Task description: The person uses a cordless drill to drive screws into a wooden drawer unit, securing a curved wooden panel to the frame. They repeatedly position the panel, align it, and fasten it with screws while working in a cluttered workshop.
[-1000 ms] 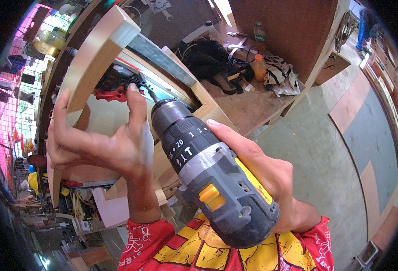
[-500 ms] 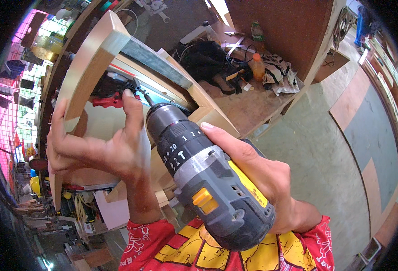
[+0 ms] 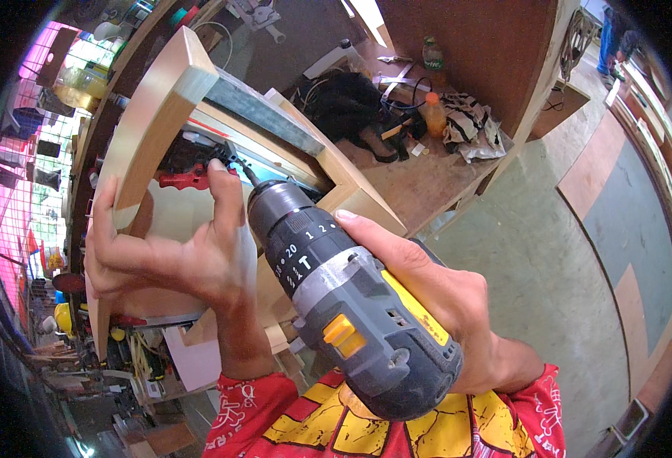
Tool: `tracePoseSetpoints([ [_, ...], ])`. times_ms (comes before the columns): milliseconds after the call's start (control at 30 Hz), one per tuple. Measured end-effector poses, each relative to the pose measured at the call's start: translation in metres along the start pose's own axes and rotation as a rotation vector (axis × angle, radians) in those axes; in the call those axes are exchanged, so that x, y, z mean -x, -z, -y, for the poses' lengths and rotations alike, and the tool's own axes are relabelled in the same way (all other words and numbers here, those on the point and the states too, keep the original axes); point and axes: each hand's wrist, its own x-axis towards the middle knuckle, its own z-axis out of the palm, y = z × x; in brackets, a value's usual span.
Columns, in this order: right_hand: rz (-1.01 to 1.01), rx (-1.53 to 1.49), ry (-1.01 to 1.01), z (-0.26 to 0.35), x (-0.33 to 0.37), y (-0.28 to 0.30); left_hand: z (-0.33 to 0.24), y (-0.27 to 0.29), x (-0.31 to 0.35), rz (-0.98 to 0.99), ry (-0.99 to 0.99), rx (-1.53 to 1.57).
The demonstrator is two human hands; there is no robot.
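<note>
My right hand (image 3: 435, 294) is wrapped round a grey, black and yellow cordless drill (image 3: 351, 305). The drill slants up to the left, its bit (image 3: 247, 172) pointing into a pale wooden frame (image 3: 146, 145). My left hand (image 3: 187, 259) reaches across the frame, fingers curled over its left edge. The left thumb stands up close to the bit's tip, beside a red-handled tool (image 3: 187, 179) whose kind I cannot make out. What the bit's tip touches is hard to see. The drill's body hides most of its handle.
Behind the frame, a brown wooden compartment (image 3: 443, 191) holds a black cloth (image 3: 343, 107), an orange bottle (image 3: 434, 114) and a crumpled striped bag (image 3: 473, 126). Tools and cables hang below left. Flat panels (image 3: 630, 221) lie on the floor at right, and another person's legs (image 3: 609, 42) show far off.
The frame, hands and drill have shifted very slightly in view. My grips and the drill's angle look the same.
</note>
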Motion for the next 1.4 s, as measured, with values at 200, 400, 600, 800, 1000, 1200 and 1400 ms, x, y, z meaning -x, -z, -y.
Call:
tracePoseSetpoints([
  [200, 0.046, 0.040, -0.040, -0.002, -0.002, 0.000, -0.003, 0.003, 0.001, 0.024, 0.004, -0.053],
  [400, -0.027, 0.136, 0.043, -0.007, -0.007, 0.001, -0.003, 0.008, -0.004, 0.058, -0.033, -0.106],
  [600, -0.035, 0.093, 0.050, -0.013, -0.004, -0.002, -0.003, 0.008, -0.005, 0.062, -0.047, -0.107],
  [800, -0.024, 0.103, 0.031, -0.012, -0.005, -0.003, -0.004, 0.008, -0.003, 0.050, -0.029, -0.089],
  [1000, 0.021, 0.154, -0.025, -0.002, -0.006, -0.004, -0.004, 0.006, -0.002, 0.046, -0.008, -0.029],
  [1200, 0.000, 0.135, 0.012, -0.010, -0.007, -0.004, 0.000, 0.003, -0.003, 0.029, -0.034, -0.028],
  [1400, 0.013, 0.128, 0.012, -0.010, -0.007, -0.003, -0.002, 0.004, -0.003, 0.032, -0.028, -0.041],
])
